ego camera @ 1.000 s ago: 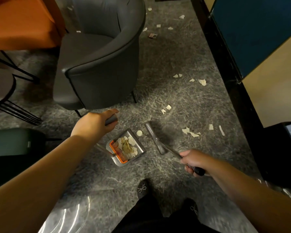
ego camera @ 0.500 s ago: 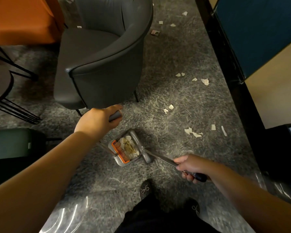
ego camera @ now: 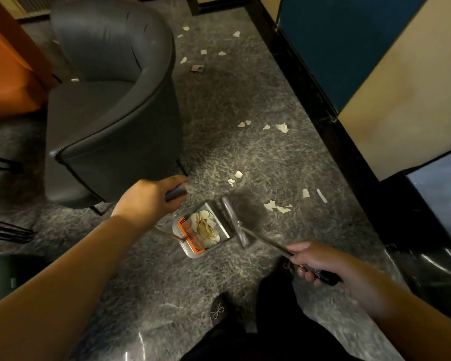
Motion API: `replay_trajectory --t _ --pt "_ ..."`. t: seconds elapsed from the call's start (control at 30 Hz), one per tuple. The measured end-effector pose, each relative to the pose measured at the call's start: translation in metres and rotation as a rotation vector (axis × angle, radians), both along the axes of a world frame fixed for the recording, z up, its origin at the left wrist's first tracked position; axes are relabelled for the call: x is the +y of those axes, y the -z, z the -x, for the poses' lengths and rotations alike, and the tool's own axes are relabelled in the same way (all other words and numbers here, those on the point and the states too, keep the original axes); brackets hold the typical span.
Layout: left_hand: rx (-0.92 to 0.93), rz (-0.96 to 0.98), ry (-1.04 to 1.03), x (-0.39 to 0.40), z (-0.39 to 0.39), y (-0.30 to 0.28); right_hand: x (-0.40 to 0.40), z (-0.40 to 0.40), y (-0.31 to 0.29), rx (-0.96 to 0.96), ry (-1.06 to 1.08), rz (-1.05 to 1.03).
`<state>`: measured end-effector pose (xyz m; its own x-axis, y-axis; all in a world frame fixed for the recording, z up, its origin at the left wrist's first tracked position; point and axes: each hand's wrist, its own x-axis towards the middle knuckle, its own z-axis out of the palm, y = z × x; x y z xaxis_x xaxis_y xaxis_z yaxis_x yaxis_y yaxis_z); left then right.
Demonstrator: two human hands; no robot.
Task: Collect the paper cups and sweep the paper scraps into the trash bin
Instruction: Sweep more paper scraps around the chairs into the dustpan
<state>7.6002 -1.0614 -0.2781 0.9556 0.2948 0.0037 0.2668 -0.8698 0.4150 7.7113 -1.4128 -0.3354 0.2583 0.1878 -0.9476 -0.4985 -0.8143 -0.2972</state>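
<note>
The left hand [ego camera: 146, 201] has its grip closed round the dark handle [ego camera: 175, 194] of the dustpan [ego camera: 202, 230], fingers curled over the top and thumb laid along it. The right hand [ego camera: 314, 264] grips the broom [ego camera: 236, 222] by its shaft, fingers wrapped round the metal just above the black end piece, which sticks out behind the palm.

The dustpan sits on the floor [ego camera: 245, 152] between the two hands, its mouth facing right and far. Inside it lies a heap of pale scraps [ego camera: 205, 226], with an orange comb [ego camera: 190, 237] along its near left side. The broom head lies just right of the pan's open edge, close against it; whether they touch I cannot tell.

More scraps lie on the grey mottled floor. A small cluster [ego camera: 277, 206] is just right of the broom head, two strips [ego camera: 313, 194] a little beyond that, and two bits [ego camera: 235, 177] far of the head. Another group [ego camera: 266, 126] lies farther off, and a last scatter [ego camera: 203, 52] far away beside the grey armchair [ego camera: 110, 105].

The armchair stands left and far of the pan. An orange seat [ego camera: 8, 74] shows at the far left edge. A dark wall base [ego camera: 323, 115] runs along the right. The person's dark shoes [ego camera: 218, 310] are at the near edge.
</note>
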Motion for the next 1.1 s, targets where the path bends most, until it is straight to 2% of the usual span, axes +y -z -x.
replay_trajectory --t 0.13,0.37,0.63,0.9,1.1 --pt "0.066 -0.042 0.093 -0.033 -0.055 0.003 -0.033 -0.037 -0.005 -0.018 0.084 0.022" --pt "0.070 -0.077 0.205 -0.097 -0.148 0.015 -0.100 -0.113 -0.012 -0.066 0.216 0.059" --pt "0.142 -0.081 0.261 -0.139 -0.237 0.017 -0.157 -0.178 -0.002 -0.098 0.172 0.066" --pt "0.170 -0.092 0.285 -0.150 -0.290 0.015 -0.162 -0.215 0.011 -0.015 0.124 0.105" --pt "0.137 -0.075 0.294 -0.140 -0.296 0.015 -0.139 -0.211 0.015 -0.015 0.174 0.034"
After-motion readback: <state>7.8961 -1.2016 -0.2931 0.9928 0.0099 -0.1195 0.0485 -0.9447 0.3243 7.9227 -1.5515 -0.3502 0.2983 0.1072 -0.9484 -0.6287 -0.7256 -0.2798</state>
